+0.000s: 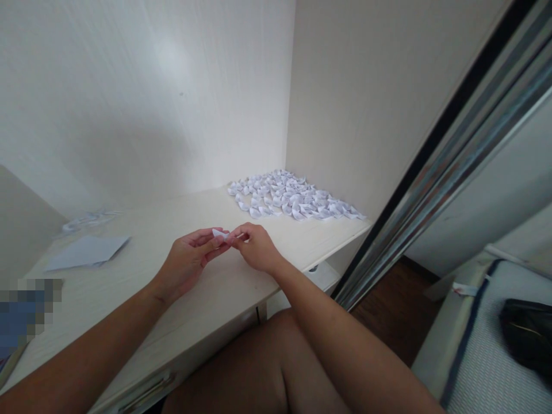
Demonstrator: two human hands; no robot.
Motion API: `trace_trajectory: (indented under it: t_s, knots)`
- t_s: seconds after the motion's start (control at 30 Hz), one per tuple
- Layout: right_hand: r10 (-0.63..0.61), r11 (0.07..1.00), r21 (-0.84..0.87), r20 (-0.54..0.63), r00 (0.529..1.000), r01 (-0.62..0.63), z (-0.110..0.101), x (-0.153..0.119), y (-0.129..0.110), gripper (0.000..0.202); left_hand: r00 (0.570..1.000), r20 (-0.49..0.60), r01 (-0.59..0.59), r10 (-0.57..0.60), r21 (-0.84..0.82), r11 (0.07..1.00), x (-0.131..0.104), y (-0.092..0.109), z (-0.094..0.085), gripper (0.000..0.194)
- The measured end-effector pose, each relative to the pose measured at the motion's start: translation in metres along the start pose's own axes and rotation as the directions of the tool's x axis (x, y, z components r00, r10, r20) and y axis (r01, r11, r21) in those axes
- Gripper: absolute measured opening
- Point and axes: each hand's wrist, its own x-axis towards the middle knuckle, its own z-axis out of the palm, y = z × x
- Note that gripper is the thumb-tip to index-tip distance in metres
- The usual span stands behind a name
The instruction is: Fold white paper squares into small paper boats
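A small folded piece of white paper (219, 234) is held between my two hands, above the front half of the pale desk (185, 319). My left hand (190, 257) pinches it between thumb and fingers, the palm turned partly up. On its right side, the fingertips of my right hand (253, 244) are closed on the same piece. Beyond my hands, many small curled white paper pieces (293, 198) lie spread in the back right corner of the desk.
Flat white sheets (88, 252) lie at the desk's left, with thin white strips (88, 219) behind them. A blurred blue object (26, 316) is at the left edge. To the right stand a metal-edged sliding door (448, 155) and a bed (495, 351) with a black bag (528, 333).
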Motion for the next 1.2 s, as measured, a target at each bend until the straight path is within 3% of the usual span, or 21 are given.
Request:
trace_trajectory:
  t_s: [0.1,0.23,0.37,0.5,0.63,0.73,0.8,0.93,1.03,1.13,1.2]
  knots:
    - [0.009,1.0,0.016,0.01,1.0,-0.009,-0.006,-0.001,0.003,0.01,1.0,-0.025,0.004,-0.004,0.02,1.0,0.003,-0.003,-0.004,0.033]
    - [0.009,0.982,-0.184,-0.15,0.989,-0.037,-0.036,-0.002,0.015,0.009,0.994,-0.1,0.054,-0.046,0.072,0.996,0.005,-0.006,-0.008,0.043]
    - [0.043,0.853,-0.477,-0.338,0.94,-0.21,-0.078,-0.003,0.035,0.007,0.995,-0.083,0.069,-0.057,0.139,0.988,0.006,-0.006,-0.008,0.043]
    - [0.105,0.769,-0.541,-0.418,0.902,-0.34,-0.096,-0.005,0.049,0.008,0.997,-0.053,0.072,-0.063,0.2,0.977,0.005,-0.005,-0.007,0.042]
    - [0.121,0.762,-0.544,-0.412,0.903,-0.35,-0.095,-0.006,0.057,0.01,0.996,-0.054,0.082,-0.072,0.219,0.972,0.005,-0.005,-0.006,0.039]
    - [0.101,0.813,-0.481,-0.441,0.892,-0.33,-0.095,-0.007,0.06,0.023,0.995,-0.055,0.093,-0.083,0.221,0.971,0.004,-0.003,-0.004,0.038]
    - [0.085,0.862,-0.396,-0.503,0.86,-0.317,-0.097,-0.008,0.06,0.03,0.993,-0.062,0.108,-0.097,0.222,0.969,0.004,-0.002,-0.003,0.04]
    - [0.021,0.911,-0.295,-0.663,0.748,-0.287,-0.101,-0.009,0.051,0.027,0.995,-0.061,0.089,-0.077,0.242,0.966,0.006,-0.002,-0.003,0.039]
    - [-0.042,0.933,-0.277,-0.719,0.694,-0.23,-0.094,-0.007,0.038,0.029,1.0,-0.021,0.017,-0.009,0.398,0.917,0.007,-0.004,0.0,0.03]
    - [-0.079,0.948,-0.283,-0.656,0.751,-0.147,-0.07,-0.004,0.021,0.031,0.982,0.102,-0.189,0.161,0.638,0.747,0.0,0.0,0.008,0.018]
    - [-0.099,0.951,-0.3,-0.523,0.847,-0.073,-0.044,-0.003,0.01,0.032,0.932,0.229,-0.359,0.282,0.699,0.618,-0.01,0.007,0.016,0.02]
